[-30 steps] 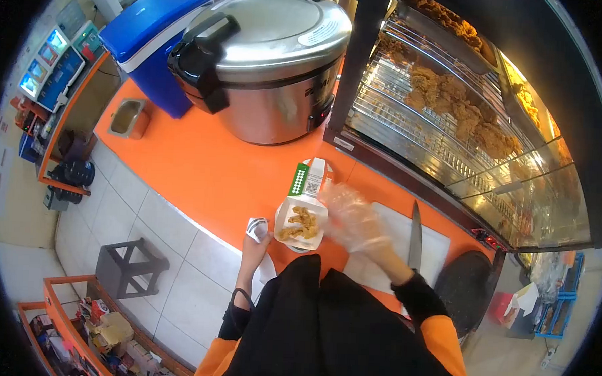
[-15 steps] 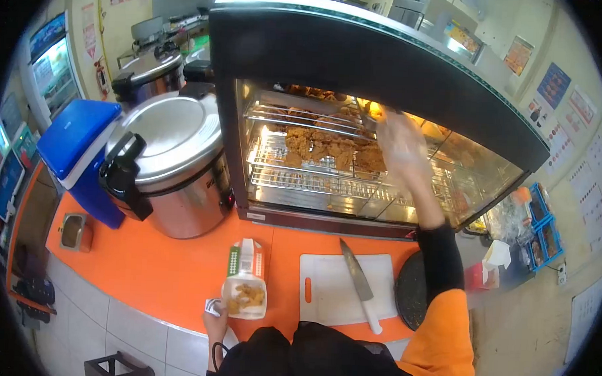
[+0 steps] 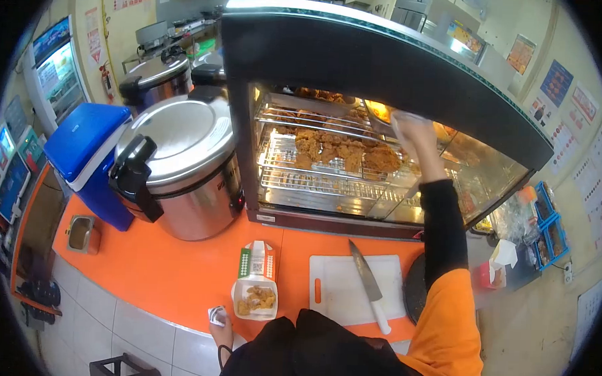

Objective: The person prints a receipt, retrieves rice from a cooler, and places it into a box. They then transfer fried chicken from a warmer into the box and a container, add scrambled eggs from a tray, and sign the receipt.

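- An orange bench (image 3: 156, 266) runs along the near side of a black-framed, glass-fronted heated display cabinet (image 3: 360, 59); the placing seems meant to keep the food within arm's reach.
- The person's left hand (image 3: 221, 334) is low at the bench's near edge, its fingers closed around a crumpled piece of white paper with dark print (image 3: 217, 313). Held upright beside the box—near it, apart from the food—the paper seems kept handy and clean.
- The right hand (image 3: 416, 138) reaches up into the cabinet, at the yellow-lit food (image 3: 378, 111) on the upper level. A thin clear covering seems to wrap it, probably for hygiene. Its fingertips are blurred and partly lost in glare; whether they grasp anything, I cannot tell.
- The open white cardboard box with green and orange checked panels (image 3: 258, 262) lies on the bench, between the left hand and the cutting board. Its lid is folded back towards the cabinet, leaving the golden-brown fried pieces (image 3: 258, 298) uncovered on the person's side—easy to get at.
- A long steel knife with a white handle (image 3: 370, 285) lies slantwise across the white rectangular cutting board (image 3: 333, 303), handle towards the person and blade pointing away, arguably the safer way round.
- Browned, crusted fried pieces (image 3: 343, 153) sit on a wire rack, presumably so that warm air passes beneath.
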